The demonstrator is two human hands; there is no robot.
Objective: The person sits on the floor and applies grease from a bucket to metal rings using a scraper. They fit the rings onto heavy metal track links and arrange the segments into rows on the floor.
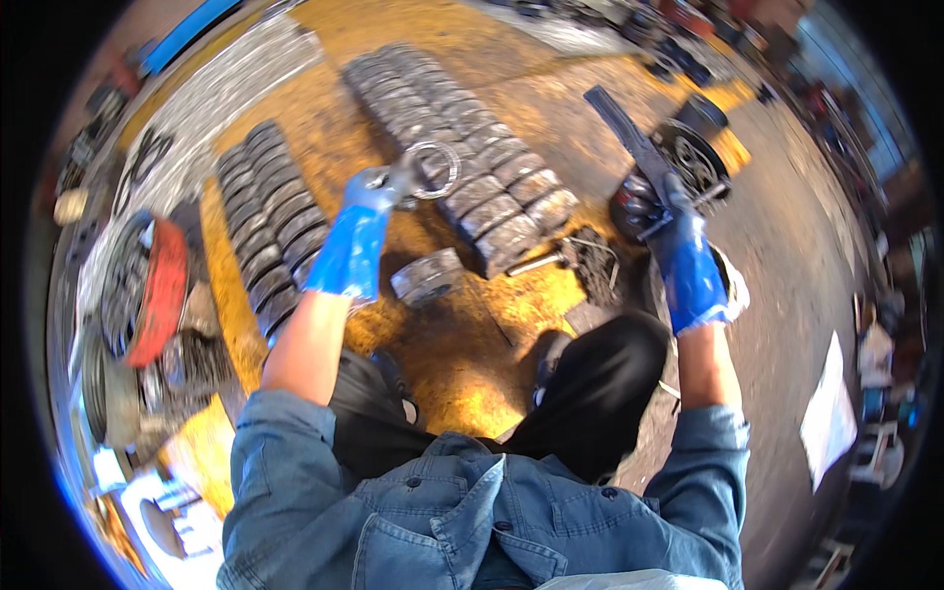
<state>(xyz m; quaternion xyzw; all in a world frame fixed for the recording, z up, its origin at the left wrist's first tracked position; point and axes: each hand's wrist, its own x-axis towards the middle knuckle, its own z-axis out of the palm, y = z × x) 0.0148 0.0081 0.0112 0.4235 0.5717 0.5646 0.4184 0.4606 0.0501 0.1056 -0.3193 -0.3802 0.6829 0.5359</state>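
From the head camera we see our left hand (379, 187), in a blue glove, closed on a metal ring (433, 169) and holding it up over the near end of the long row of grey discs (462, 147). Our right hand (669, 221), gloved too, is wrapped tight around a dark flat bar (629, 133) that points up and away, well right of that row. A single disc (428, 277) lies on the yellow floor (462, 364) just below the row's near end. A second, shorter row (265, 216) lies left of it, a red wheel (157, 290) farther left.
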